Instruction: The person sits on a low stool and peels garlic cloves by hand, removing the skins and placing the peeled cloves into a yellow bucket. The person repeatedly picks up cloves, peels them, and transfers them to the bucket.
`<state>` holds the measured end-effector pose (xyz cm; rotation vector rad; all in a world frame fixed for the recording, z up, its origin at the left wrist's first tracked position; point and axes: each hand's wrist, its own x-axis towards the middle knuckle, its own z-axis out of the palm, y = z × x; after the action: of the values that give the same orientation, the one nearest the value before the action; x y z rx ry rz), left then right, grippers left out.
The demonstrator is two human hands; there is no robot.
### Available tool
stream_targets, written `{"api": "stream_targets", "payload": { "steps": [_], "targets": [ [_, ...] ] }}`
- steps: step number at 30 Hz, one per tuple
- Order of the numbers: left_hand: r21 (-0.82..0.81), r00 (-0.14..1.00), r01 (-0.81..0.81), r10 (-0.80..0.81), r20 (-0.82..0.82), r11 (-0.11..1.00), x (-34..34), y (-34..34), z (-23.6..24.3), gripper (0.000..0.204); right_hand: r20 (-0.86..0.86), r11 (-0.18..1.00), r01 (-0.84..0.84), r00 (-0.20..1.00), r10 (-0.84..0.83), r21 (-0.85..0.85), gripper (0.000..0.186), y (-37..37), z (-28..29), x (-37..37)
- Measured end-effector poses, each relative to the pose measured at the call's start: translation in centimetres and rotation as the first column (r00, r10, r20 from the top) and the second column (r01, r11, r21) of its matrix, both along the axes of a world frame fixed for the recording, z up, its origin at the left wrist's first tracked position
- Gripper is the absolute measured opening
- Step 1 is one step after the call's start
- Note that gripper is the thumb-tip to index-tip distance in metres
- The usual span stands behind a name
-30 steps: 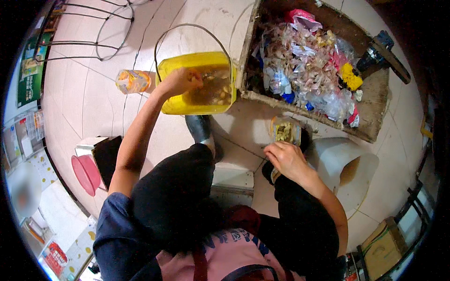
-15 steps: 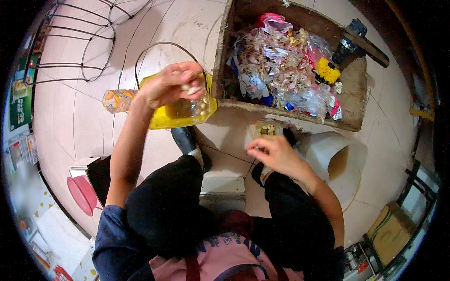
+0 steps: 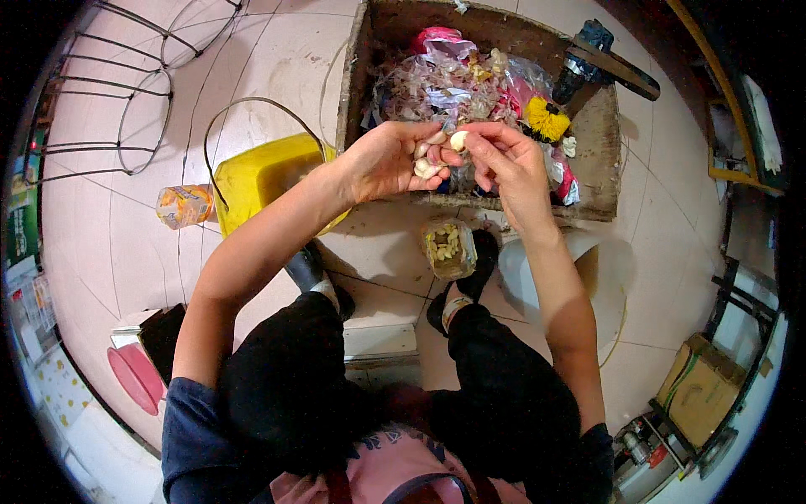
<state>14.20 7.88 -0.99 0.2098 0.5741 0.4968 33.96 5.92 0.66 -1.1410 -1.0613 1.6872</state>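
Several garlic cloves (image 3: 426,169) rest in the cupped palm of my left hand (image 3: 382,160), its fingers curled around them. My right hand (image 3: 512,164) pinches one pale garlic clove (image 3: 459,141) between thumb and fingers, right beside the left fingertips. Both hands are over the front edge of a wooden box (image 3: 604,168) heaped with garlic skins and plastic scraps (image 3: 453,92). Below them on the floor stands a clear plastic tub (image 3: 437,265) partly filled with cloves. A yellow bucket (image 3: 252,168) with a wire handle is to the left, partly hidden by my left forearm.
An orange-printed plastic container (image 3: 185,206) lies left of the bucket. The box holds a yellow pom-pom (image 3: 546,119) and a dark tool with a long bar (image 3: 617,71). A white bucket (image 3: 537,269) is on the right, a wire rack (image 3: 126,101) at the far left.
My left hand has moved right from above the yellow bucket, carrying cloves. My right hand has risen from the clear tub to meet it, now pinching one clove. The view has shifted slightly.
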Motion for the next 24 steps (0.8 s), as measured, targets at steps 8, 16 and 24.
{"api": "stream_targets", "payload": {
  "steps": [8,16,24],
  "targets": [
    [-0.033,0.998,-0.043,0.041,-0.057,0.999,0.6,-0.3,-0.7,0.026,-0.157,0.981,0.078,0.982,-0.107,-0.178,0.017,0.2,-1.9,-0.1],
    [-0.077,0.992,-0.007,-0.003,-0.124,0.997,0.6,-0.1,0.0,0.029,0.492,0.890,-0.038,0.844,-0.215,0.454,0.017,0.2,-1.9,0.2],
    [-0.130,0.989,-0.074,0.056,-0.138,0.989,0.9,-0.4,0.8,0.027,0.575,0.686,-0.190,0.719,-0.390,0.703,0.014,-0.7,0.7,-1.3]
  ]
}}
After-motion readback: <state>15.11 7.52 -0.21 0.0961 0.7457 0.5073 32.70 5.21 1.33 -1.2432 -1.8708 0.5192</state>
